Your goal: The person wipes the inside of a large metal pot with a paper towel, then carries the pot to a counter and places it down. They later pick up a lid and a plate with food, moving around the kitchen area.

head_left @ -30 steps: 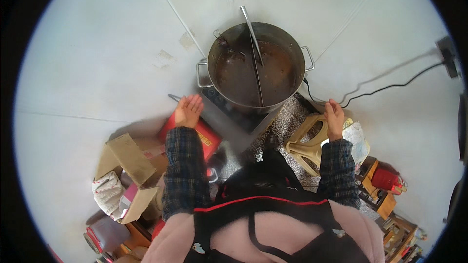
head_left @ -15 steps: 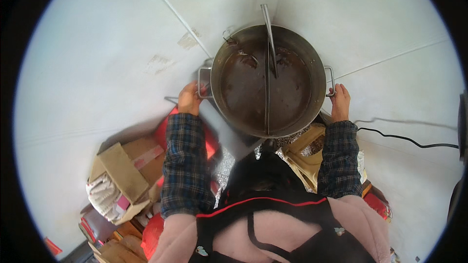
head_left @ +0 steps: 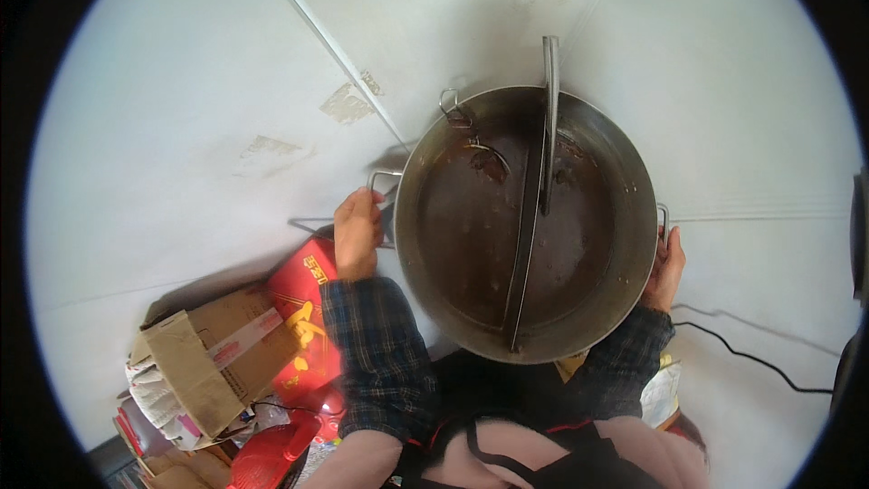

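Note:
A large metal pot [head_left: 634, 177] of dark brown liquid [head_left: 457, 235] is held between my hands. My left hand [head_left: 358, 234] is closed on its left loop handle [head_left: 386, 174]. The fingers of my right hand [head_left: 668, 267] wrap round the right handle [head_left: 664, 215], partly hidden by it and the pot's side. A thin metal divider [head_left: 522, 267] splits the pot in two. A long metal utensil handle [head_left: 550, 81] leans out over the far rim; its lower end is in the liquid. Dark lumps [head_left: 489, 163] and a wire handle [head_left: 450, 103] show at the far left inside.
White wall panels [head_left: 199, 109] rise behind and on both sides. Lower left are an open cardboard box [head_left: 204, 367], a red box [head_left: 303, 317] with yellow print and a red plastic item [head_left: 272, 457]. A black cable [head_left: 751, 362] runs along the right.
The pot has come nearer to me and looks larger, lower and further right in view. It has turned slightly, with both hands staying on its handles.

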A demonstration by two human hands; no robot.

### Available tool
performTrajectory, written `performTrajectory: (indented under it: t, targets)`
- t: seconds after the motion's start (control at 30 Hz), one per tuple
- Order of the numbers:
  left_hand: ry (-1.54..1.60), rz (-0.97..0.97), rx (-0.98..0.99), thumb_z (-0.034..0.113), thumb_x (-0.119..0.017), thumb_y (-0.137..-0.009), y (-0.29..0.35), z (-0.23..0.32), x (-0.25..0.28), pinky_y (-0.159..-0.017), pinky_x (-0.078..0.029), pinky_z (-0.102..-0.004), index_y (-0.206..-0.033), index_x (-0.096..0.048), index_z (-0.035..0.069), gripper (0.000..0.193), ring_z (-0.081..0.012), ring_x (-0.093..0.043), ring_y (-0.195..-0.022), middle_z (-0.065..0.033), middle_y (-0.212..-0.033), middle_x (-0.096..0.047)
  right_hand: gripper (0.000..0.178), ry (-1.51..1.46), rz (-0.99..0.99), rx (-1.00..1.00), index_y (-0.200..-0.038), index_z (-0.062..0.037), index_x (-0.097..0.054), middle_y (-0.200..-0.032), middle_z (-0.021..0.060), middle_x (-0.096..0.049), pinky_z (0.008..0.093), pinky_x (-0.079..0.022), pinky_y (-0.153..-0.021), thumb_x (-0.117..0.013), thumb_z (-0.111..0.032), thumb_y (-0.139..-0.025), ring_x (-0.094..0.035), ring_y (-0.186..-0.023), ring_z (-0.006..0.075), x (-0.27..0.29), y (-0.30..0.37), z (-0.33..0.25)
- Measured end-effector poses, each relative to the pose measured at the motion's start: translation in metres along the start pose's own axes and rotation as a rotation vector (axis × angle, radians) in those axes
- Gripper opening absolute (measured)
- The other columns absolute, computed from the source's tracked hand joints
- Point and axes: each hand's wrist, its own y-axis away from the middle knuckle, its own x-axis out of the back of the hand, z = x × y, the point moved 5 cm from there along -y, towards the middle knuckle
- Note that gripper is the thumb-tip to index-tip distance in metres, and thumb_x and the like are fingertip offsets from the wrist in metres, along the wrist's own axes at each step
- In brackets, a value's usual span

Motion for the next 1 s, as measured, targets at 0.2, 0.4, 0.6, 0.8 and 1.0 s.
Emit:
performTrajectory:
  t: [0.2, 0.4, 0.6, 0.8, 1.0]
  targets:
    - [-0.05, 0.102, -0.117, 0.027, -0.048, -0.096, 0.004, -0.004, 0.0, -0.036, -0.018, -0.02, -0.08, -0.056, 0.008, 0.026, -0.002, -0.025, -0.04, 0.0091, -0.054, -0.035, 0.034, 0.17, 0.062, 0.189, -0.083, -0.0043, -0.058, -0.068, 0.0056, -0.061, 0.0246, -0.042, -0.048, -0.05, -0.036, -0.095, -0.055, -0.055, 0.0112, -0.004, -0.002, -0.004]
    - [-0.074, 0.226, -0.172, 0.028, -0.048, -0.096, 0.023, -0.015, 0.009, -0.036, -0.019, -0.0216, -0.078, -0.058, 0.007, 0.029, -0.0033, -0.027, -0.04, 0.0065, -0.055, -0.038, 0.032, 0.305, -0.098, 0.271, -0.08, -0.0038, -0.055, -0.067, 0.0043, -0.06, 0.025, -0.044, -0.053, -0.045, -0.029, -0.097, -0.054, -0.059, 0.0105, -0.009, -0.005, -0.016]
    - [-0.141, 0.346, -0.303, 0.026, -0.05, -0.091, 0.057, -0.026, 0.035, -0.049, -0.029, -0.0251, -0.071, -0.06, 0.006, 0.03, -0.0063, -0.036, -0.055, 0.0045, -0.059, -0.043, 0.035, 0.513, -0.227, 0.41, -0.08, -0.0022, -0.053, -0.073, 0.0034, -0.057, 0.0265, -0.044, -0.059, -0.04, -0.028, -0.099, -0.053, -0.065, 0.0123, -0.021, 0.015, -0.027]
    - [-0.089, 0.503, -0.28, 0.026, -0.049, -0.094, 0.109, -0.025, 0.065, -0.056, -0.033, -0.0248, -0.071, -0.058, 0.005, 0.033, -0.0079, -0.038, -0.058, 0.0035, -0.062, -0.044, 0.038, 0.548, -0.325, 0.278, -0.081, -0.0028, -0.052, -0.078, 0.0046, -0.057, 0.0298, -0.045, -0.065, -0.032, -0.028, -0.101, -0.054, -0.071, 0.0147, -0.057, 0.045, -0.042]
    - [0.073, 0.545, -0.274, 0.023, -0.046, -0.096, 0.209, 0.008, 0.078, -0.058, -0.036, -0.0255, -0.073, -0.06, 0.003, 0.033, -0.0079, -0.042, -0.061, 0.0022, -0.063, -0.047, 0.036, 0.283, -0.547, 0.087, -0.082, -0.0028, -0.053, -0.078, 0.0051, -0.057, 0.0305, -0.045, -0.065, -0.034, -0.028, -0.1, -0.055, -0.072, 0.0159, -0.089, 0.089, -0.089]
